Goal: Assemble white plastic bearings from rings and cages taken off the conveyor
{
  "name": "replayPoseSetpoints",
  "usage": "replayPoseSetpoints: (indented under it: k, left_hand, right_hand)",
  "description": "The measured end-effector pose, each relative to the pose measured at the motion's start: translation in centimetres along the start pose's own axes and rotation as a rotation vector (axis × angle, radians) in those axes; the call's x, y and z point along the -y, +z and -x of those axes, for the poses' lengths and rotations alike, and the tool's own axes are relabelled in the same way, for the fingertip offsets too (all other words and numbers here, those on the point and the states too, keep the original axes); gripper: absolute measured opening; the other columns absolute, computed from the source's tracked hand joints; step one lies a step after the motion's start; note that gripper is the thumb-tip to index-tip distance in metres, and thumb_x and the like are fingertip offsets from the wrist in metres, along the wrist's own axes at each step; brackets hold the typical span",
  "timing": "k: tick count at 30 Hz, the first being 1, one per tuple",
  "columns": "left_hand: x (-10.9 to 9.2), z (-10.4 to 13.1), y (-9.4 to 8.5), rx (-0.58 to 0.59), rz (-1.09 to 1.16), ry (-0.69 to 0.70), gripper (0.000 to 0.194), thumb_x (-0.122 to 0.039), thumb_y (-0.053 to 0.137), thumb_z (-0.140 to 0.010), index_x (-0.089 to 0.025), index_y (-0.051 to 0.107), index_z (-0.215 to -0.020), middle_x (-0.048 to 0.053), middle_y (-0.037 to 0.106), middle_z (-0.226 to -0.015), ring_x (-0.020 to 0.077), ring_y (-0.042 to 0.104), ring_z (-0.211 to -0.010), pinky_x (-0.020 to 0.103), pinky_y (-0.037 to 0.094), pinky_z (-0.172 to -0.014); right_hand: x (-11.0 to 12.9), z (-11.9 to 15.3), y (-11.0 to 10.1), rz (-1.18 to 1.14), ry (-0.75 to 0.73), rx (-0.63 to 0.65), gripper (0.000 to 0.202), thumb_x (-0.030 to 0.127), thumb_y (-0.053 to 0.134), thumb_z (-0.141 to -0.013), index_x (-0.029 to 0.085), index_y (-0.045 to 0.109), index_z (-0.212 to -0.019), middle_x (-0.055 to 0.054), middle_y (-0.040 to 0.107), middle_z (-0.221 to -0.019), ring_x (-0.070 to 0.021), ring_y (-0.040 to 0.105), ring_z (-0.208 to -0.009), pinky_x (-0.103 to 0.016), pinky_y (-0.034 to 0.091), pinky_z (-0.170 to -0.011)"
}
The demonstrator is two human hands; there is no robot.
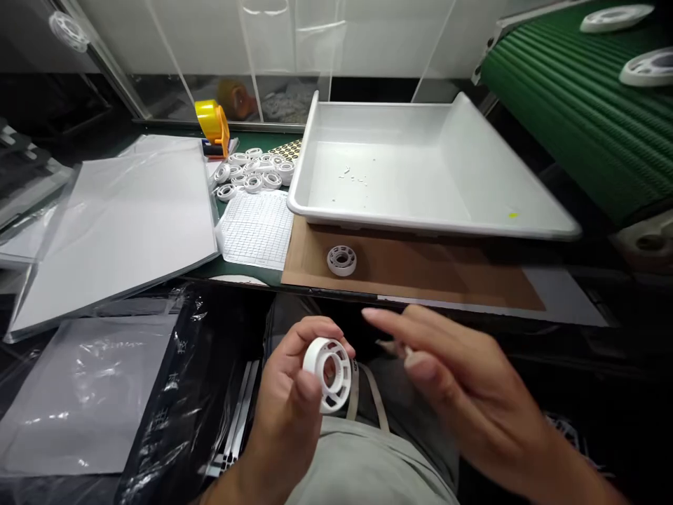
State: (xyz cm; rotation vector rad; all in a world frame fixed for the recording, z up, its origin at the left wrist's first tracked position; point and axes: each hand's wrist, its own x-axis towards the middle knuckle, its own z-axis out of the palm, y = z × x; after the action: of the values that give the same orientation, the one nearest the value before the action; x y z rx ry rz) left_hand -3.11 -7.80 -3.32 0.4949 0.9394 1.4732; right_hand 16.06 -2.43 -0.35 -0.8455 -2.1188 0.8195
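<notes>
My left hand (pixel 289 393) is closed around a white plastic ring (pixel 311 356), thumb at its near side and fingers behind. The ring is tilted, showing an open centre and slots around its rim. To its right, my right hand (pixel 463 386) is apart from the ring, index finger stretched out and thumb spread from it. A small pale spot shows by the thumb, too blurred to make out. A similar white slotted ring (pixel 341 260) lies flat on the brown cardboard (pixel 420 270) beyond my hands.
A white tray (pixel 389 140) with small white scraps stands behind the cardboard. Left of it are several white rings (pixel 253 182), a gridded sheet (pixel 256 228), a yellow tape dispenser (pixel 212 123) and stacked white sheets (pixel 137 210). A green conveyor belt (pixel 568 91) carries rings at right.
</notes>
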Motion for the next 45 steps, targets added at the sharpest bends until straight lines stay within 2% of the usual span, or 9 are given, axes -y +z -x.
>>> replayPoseSetpoints:
  k: [4,9,14,24,28,32,37,41,45]
  left_hand:
    - [-0.5,0.0,-0.5,0.116,-0.124,0.159,0.056,-0.068,0.090,-0.060,-0.031,0.083,-0.101,0.001,0.064,-0.103,0.0146,0.066,-0.084,0.019,0.057,-0.074]
    - [-1.0,0.8,-0.4,0.094,-0.188,0.232,0.028,-0.049,0.088,-0.080,-0.033,0.081,-0.102,0.002,0.064,-0.104,0.0142,0.066,-0.077,0.023,0.058,-0.070]
    - [-0.3,1.0,-0.5,0.069,-0.186,0.333,0.035,-0.053,0.090,-0.077,-0.031,0.082,-0.103,0.005,0.063,-0.107,0.0175,0.068,-0.082,0.027,0.060,-0.073]
    - [0.0,1.3,-0.9,0.053,-0.209,0.309,0.053,-0.069,0.088,-0.067,-0.031,0.081,-0.102,0.004,0.061,-0.108,0.0129,0.062,-0.075,0.023,0.056,-0.068]
    - [0.1,1.3,-0.7,0.040,-0.210,0.292,0.042,-0.060,0.092,-0.071,-0.031,0.082,-0.099,0.004,0.062,-0.106,0.0134,0.063,-0.075,0.022,0.056,-0.066]
    - [-0.1,1.2,-0.5,0.035,-0.190,0.313,0.049,-0.065,0.092,-0.065,-0.030,0.082,-0.097,0.005,0.063,-0.103,0.0154,0.066,-0.077,0.023,0.058,-0.066]
    - [0.0,0.9,-0.8,0.064,-0.160,0.337,0.039,-0.052,0.096,-0.070,-0.028,0.083,-0.098,0.004,0.063,-0.102,0.0146,0.067,-0.078,0.022,0.059,-0.069]
    - [0.0,0.2,-1.3,0.158,-0.058,0.267,0.046,-0.060,0.093,-0.071,-0.025,0.082,-0.099,0.003,0.063,-0.100,0.0131,0.066,-0.074,0.022,0.059,-0.066]
    - [-0.6,0.1,-0.9,0.230,0.113,-0.095,0.060,-0.077,0.082,-0.072,-0.025,0.077,-0.103,0.001,0.065,-0.097,0.0128,0.067,-0.066,0.027,0.061,-0.061]
  right_hand:
    - [2.2,0.0,2.7,-0.060,-0.019,0.016,0.040,0.043,0.038,-0.124,0.022,0.056,-0.153,0.001,0.054,-0.083,-0.0136,0.057,-0.068,-0.025,0.045,-0.060]
    - [2.0,0.5,3.2,-0.002,-0.023,0.053,0.044,0.044,0.039,-0.123,0.017,0.049,-0.158,-0.002,0.059,-0.088,-0.0161,0.062,-0.071,-0.028,0.050,-0.064]
    - [1.5,0.8,3.5,0.010,-0.033,0.042,0.043,0.044,0.041,-0.123,0.017,0.052,-0.155,-0.001,0.059,-0.083,-0.0150,0.060,-0.065,-0.026,0.047,-0.058]
    - [2.3,0.8,3.0,0.042,-0.035,0.090,0.043,0.041,0.037,-0.123,0.018,0.051,-0.157,0.001,0.053,-0.079,-0.0139,0.057,-0.064,-0.024,0.045,-0.055]
    - [2.4,0.9,3.1,0.057,-0.034,0.094,0.042,0.038,0.040,-0.123,0.017,0.052,-0.158,0.001,0.050,-0.077,-0.0148,0.055,-0.062,-0.025,0.043,-0.054]
    - [2.6,1.2,3.3,0.059,-0.026,0.116,0.043,0.034,0.041,-0.122,0.016,0.049,-0.161,0.000,0.050,-0.079,-0.0165,0.055,-0.064,-0.026,0.044,-0.054]
    - [2.7,1.2,3.3,0.022,-0.002,0.106,0.044,0.034,0.043,-0.122,0.017,0.050,-0.161,-0.001,0.054,-0.079,-0.0167,0.056,-0.063,-0.025,0.046,-0.054]
    - [2.3,0.8,3.0,-0.135,0.028,0.104,0.042,0.042,0.040,-0.123,0.024,0.053,-0.159,0.000,0.061,-0.083,-0.0151,0.062,-0.066,-0.025,0.050,-0.059]
    - [1.6,0.3,2.1,-0.103,-0.091,0.090,0.038,0.040,0.035,-0.125,0.024,0.047,-0.156,0.000,0.064,-0.087,-0.0155,0.066,-0.073,-0.026,0.049,-0.062]
